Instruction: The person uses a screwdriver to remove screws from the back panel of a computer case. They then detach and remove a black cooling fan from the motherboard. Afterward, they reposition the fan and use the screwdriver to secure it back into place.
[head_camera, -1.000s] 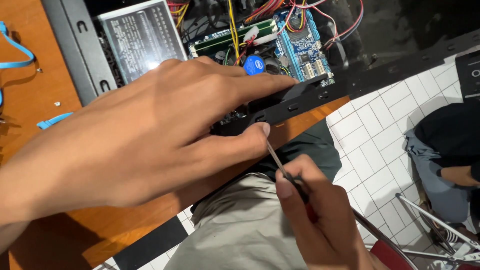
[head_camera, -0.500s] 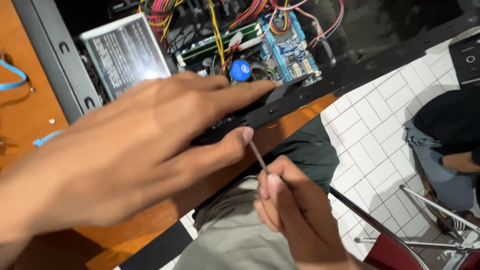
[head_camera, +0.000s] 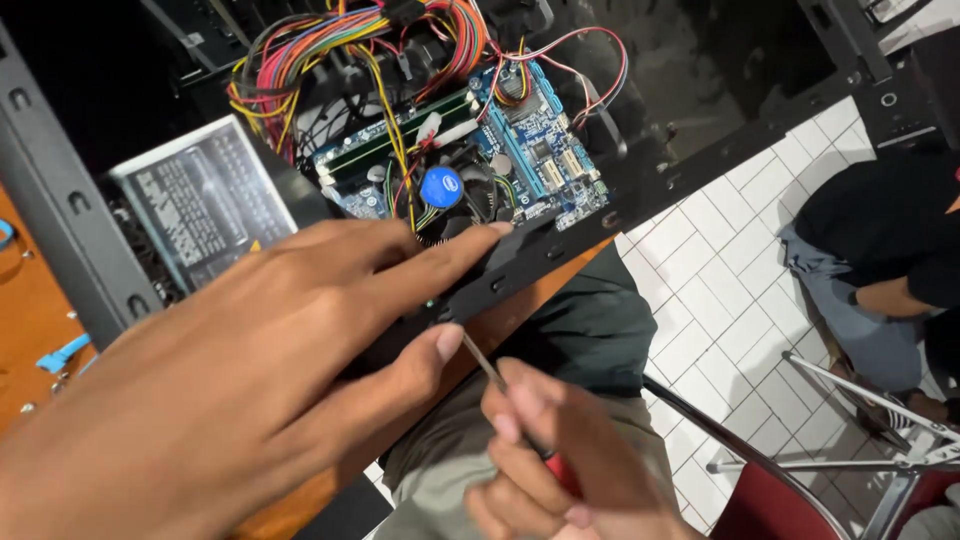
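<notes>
My left hand (head_camera: 230, 390) lies across the black metal edge of an open computer case (head_camera: 560, 235), fingers stretched along the frame and thumb pressed near a screw hole. My right hand (head_camera: 560, 460) sits just below it, closed around a screwdriver (head_camera: 482, 363) with a red handle; the thin metal shaft points up to the case edge beside my left thumb. Inside the case I see a blue motherboard (head_camera: 545, 150), a round blue fan hub (head_camera: 441, 187) and bundles of coloured wires (head_camera: 370, 40).
A silver power supply with a label (head_camera: 205, 200) sits at the left of the case. The case rests on an orange wooden table (head_camera: 30, 330) with small screws and a blue cable tie (head_camera: 62, 352). Another person (head_camera: 880, 250) sits at the right on white floor tiles beside a metal chair frame (head_camera: 850, 420).
The view has shifted, showing more of the case interior. My right hand with the screwdriver has stayed under the case edge, and my left hand has kept its hold on the frame.
</notes>
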